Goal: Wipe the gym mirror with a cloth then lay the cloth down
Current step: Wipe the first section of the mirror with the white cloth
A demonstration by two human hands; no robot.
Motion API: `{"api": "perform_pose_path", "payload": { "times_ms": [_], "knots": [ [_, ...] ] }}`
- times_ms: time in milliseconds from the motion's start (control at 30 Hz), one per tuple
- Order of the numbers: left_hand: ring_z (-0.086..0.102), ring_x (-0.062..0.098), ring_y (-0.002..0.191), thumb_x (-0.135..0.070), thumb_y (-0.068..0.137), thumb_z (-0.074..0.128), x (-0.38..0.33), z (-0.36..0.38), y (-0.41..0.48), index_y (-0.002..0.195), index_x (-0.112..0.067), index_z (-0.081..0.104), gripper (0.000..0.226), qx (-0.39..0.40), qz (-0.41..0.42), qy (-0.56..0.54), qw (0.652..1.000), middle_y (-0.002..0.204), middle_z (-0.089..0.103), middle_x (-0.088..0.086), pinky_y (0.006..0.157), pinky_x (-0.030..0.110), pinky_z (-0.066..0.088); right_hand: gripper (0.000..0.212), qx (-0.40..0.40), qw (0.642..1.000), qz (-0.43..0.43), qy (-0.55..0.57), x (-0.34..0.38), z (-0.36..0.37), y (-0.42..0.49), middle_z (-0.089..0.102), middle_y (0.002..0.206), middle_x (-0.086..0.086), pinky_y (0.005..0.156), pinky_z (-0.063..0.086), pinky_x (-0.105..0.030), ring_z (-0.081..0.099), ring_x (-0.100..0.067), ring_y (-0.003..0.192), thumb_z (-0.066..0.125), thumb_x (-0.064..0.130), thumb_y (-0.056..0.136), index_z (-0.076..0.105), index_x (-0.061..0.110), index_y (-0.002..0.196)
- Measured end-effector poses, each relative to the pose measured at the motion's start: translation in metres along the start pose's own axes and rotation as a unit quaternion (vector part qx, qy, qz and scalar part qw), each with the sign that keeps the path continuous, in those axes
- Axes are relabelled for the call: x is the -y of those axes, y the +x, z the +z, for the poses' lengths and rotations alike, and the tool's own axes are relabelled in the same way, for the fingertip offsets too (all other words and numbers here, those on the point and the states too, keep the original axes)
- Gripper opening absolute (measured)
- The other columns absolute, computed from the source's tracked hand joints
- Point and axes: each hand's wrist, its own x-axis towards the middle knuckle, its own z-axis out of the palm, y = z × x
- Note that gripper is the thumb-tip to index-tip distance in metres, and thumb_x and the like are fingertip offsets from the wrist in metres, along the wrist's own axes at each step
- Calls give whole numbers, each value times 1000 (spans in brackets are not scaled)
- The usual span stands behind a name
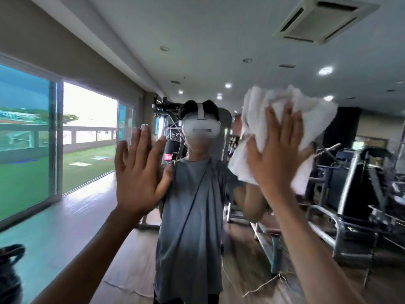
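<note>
Now, flat-fingered right hand (276, 154) presses cloth (306, 110) on mirror (197, 40) reflecting gym machines (361, 183); left hand (140, 172) splayed.

Ceiling air-conditioning vent (324, 20) sat top right, recessed lights (325, 70) nearby. Weight machines (350, 183) crowded the right side. Wooden floor (122, 249). Big windows (89, 137) at left showed lawn (87, 167).

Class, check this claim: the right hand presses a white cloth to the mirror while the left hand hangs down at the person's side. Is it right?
No. The head view shows the left hand raised, fingers straight, flat against the mirror, not hanging down. The right hand does press the white cloth to the glass.
</note>
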Motion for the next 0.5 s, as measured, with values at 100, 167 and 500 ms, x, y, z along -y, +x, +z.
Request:
{"api": "perform_pose_path", "payload": {
  "times_ms": [100, 167, 500],
  "knots": [
    [23, 31, 152, -42, 99, 40, 6, -2, -1, 152, -15, 42, 60, -2, 11, -15, 1000, 163, 26, 15, 122, 52, 14, 68, -5, 998, -65, -6, 58, 13, 1, 18, 165, -3, 109, 18, -61, 15, -23, 152, 37, 52, 93, 28, 29, 156],
    [28, 29, 151, -42, 99, 43, 14, -4, 0, 150, -16, 47, 57, -13, 31, -15, 999, 162, 30, 13, 121, 48, 19, 70, 1, 983, -180, -29, 74, 19, -18, 22, 164, -5, 107, 20, -57, 18, -24, 151, 43, 51, 90, 32, 27, 155],
    [28, 33, 150, -37, 100, 41, 81, -12, -25, 152, -18, 43, 55, -14, 76, 6, 997, 161, 32, 16, 121, 49, 19, 72, 65, 992, -97, -47, 21, 0, -19, 9, 167, -3, 105, 24, -75, 10, -25, 151, 32, 56, 89, 22, 32, 156]
  ]
}}
